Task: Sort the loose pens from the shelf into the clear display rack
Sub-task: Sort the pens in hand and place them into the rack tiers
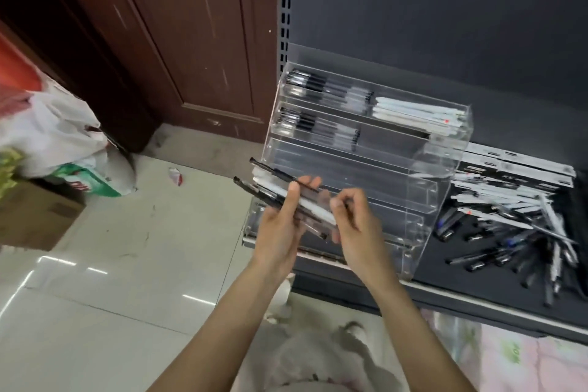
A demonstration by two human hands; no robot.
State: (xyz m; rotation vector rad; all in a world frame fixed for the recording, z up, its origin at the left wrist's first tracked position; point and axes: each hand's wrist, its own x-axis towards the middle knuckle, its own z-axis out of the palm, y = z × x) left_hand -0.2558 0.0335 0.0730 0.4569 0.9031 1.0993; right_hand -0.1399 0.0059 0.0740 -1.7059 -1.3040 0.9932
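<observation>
Bare hands and forearms, no sleeves in view.
Left hand [280, 223] and right hand [356, 219]: no rings, watch, bracelet or gloves visible; fingers [294, 197] slim, nails short and unpainted. Below the arms, light clothing [305, 356], whitish with pale pink, blurred, pattern unclear.

Left hand [280, 219] grips pens [286, 194]; right hand [356, 216] pinches one before rack [366, 149].

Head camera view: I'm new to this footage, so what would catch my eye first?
At centre, the left hand holds a bundle of pens while the right hand pinches one of them. Behind them stands the clear display rack, upper tiers partly filled. To its right a pile of loose pens covers the dark shelf.
</observation>
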